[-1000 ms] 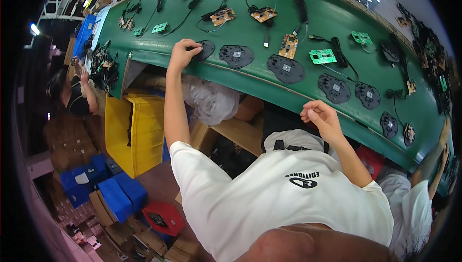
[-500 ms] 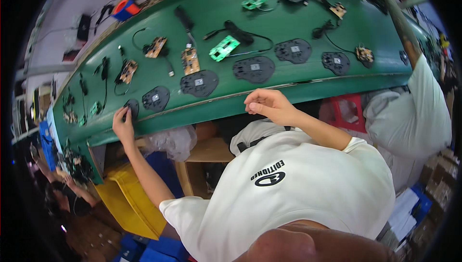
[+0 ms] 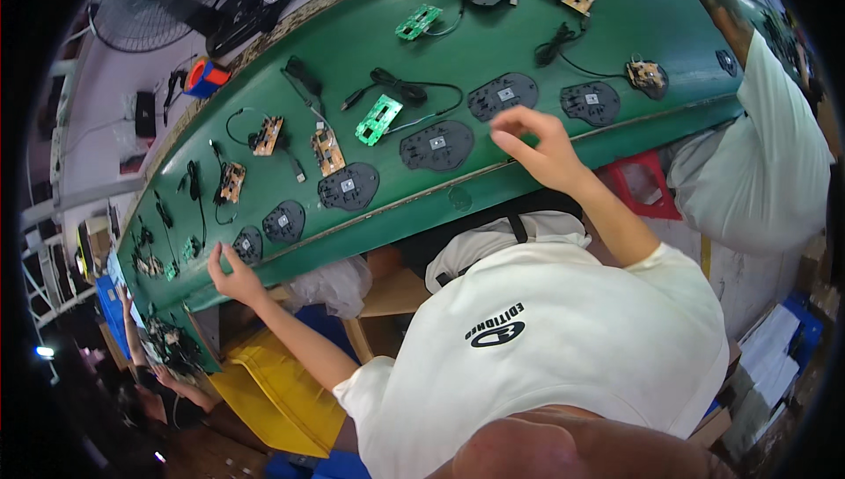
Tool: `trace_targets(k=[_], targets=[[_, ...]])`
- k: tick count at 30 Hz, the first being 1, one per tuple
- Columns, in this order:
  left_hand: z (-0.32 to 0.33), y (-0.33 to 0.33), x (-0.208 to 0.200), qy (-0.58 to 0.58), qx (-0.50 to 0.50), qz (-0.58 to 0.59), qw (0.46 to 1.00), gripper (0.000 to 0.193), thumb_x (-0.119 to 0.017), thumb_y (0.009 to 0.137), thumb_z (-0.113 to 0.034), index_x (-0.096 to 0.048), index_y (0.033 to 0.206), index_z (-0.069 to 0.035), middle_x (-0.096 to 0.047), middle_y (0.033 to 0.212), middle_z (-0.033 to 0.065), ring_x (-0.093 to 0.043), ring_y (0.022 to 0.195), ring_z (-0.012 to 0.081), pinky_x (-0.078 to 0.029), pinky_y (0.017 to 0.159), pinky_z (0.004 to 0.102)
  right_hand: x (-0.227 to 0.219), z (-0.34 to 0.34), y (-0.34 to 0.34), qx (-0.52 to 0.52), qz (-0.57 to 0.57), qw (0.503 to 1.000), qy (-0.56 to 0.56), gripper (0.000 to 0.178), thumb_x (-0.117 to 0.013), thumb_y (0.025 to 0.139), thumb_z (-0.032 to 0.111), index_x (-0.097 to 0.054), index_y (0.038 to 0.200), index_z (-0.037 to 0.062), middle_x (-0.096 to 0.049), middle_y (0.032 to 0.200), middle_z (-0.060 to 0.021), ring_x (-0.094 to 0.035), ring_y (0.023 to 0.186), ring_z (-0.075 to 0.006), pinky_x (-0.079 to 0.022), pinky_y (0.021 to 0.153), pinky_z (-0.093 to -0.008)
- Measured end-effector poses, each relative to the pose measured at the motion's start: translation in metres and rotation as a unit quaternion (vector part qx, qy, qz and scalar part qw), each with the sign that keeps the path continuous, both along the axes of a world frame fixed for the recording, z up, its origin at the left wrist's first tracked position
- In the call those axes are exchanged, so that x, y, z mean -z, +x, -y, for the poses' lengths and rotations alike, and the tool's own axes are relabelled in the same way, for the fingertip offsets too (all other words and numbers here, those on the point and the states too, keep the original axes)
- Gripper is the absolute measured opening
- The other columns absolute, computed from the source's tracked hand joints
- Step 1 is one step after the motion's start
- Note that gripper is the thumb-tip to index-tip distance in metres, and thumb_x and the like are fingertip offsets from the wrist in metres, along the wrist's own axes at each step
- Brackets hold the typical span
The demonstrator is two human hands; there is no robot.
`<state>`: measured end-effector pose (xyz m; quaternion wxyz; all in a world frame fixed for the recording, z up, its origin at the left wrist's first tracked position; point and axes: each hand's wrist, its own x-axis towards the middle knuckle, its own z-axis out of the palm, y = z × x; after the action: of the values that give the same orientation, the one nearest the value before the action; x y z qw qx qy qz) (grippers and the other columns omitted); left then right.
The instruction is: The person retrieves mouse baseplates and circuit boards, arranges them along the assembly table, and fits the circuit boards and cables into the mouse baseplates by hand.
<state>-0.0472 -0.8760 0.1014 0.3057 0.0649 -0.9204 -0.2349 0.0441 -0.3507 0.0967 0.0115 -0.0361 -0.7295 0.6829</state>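
Note:
My left hand [image 3: 236, 278] is at the left of the green bench, thumb and index finger apart with nothing seen between them. Its fingertips are beside a small dark mouse base plate [image 3: 248, 245] with a pale square in its middle. My right hand [image 3: 547, 152] is raised over the bench's front edge, thumb and fingertips curled together. Whatever they may hold is too small to make out. Just beyond its fingertips lies another black base plate [image 3: 482, 102]. More base plates lie in a row between my hands, such as a wide one [image 3: 422, 152] and a smaller one [image 3: 284, 222].
Behind the row lie a green circuit board [image 3: 379, 120] with a black cable, and brown boards [image 3: 328, 152]. A co-worker's arm [image 3: 717, 4] reaches over the bench at right. Below the edge are a yellow bin [image 3: 282, 395], a plastic bag [image 3: 330, 287] and a red stool [image 3: 647, 187].
My left hand has let go of the leftmost base plate and drawn back from it. My right hand has moved right and farther over the bench. The view has shifted.

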Motion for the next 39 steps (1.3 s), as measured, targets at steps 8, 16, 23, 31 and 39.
trace_targets(k=[8,16,23,31,39], targets=[[-0.221,-0.002,-0.019,0.054,0.368,0.017,0.928,0.030,-0.074,0.083,-0.005,-0.068,0.113,0.000,-0.066,0.111,0.0149,-0.063,0.104,0.0299,-0.048,0.093,0.0376,-0.009,0.040,-0.078,-0.103,-0.271,0.859,0.421,0.044,-0.077,0.080,0.021,-0.062,0.118,0.0052,-0.055,0.130,-0.0155,-0.054,0.119,-0.0351,-0.045,0.099,-0.0451],[-0.276,-0.040,0.005,-0.048,0.406,0.127,0.904,0.041,-0.072,0.085,-0.015,-0.066,0.125,-0.010,-0.060,0.125,0.0125,-0.057,0.113,0.0336,-0.046,0.096,0.0424,-0.011,-0.111,-0.106,0.273,-0.218,0.831,0.433,0.038,-0.071,0.081,0.031,-0.067,0.110,0.0064,-0.062,0.116,-0.0133,-0.058,0.113,-0.0332,-0.048,0.096,-0.0434],[-0.316,-0.094,0.017,-0.043,0.368,0.126,0.920,0.028,-0.066,0.090,-0.017,-0.068,0.117,-0.011,-0.064,0.115,0.0105,-0.061,0.105,0.0332,-0.051,0.086,0.0427,0.021,-0.206,-0.159,0.216,0.068,0.772,0.594,0.050,-0.073,0.079,0.042,-0.067,0.124,0.0203,-0.064,0.122,-0.0152,-0.057,0.118,-0.0338,-0.048,0.098,-0.0478],[-0.339,-0.185,0.030,-0.123,0.222,0.123,0.959,0.038,-0.063,0.090,-0.023,-0.062,0.127,-0.013,-0.061,0.120,0.0159,-0.060,0.106,0.0368,-0.050,0.087,0.0471,-0.099,-0.179,-0.216,0.261,-0.258,0.822,0.434,0.018,-0.062,0.093,0.018,-0.066,0.099,0.0014,-0.067,0.082,-0.0114,-0.060,0.076,-0.0169,-0.050,0.070,-0.0326],[-0.368,-0.141,-0.006,-0.063,0.335,0.044,0.939,0.061,-0.068,0.084,-0.028,-0.052,0.139,-0.007,-0.048,0.138,0.0216,-0.045,0.128,0.0390,-0.037,0.107,0.0499,-0.267,-0.147,-0.232,0.208,-0.463,0.815,0.281,0.029,-0.059,0.098,0.028,-0.067,0.100,0.0005,-0.067,0.087,-0.0109,-0.061,0.083,-0.0184,-0.050,0.077,-0.0350]])
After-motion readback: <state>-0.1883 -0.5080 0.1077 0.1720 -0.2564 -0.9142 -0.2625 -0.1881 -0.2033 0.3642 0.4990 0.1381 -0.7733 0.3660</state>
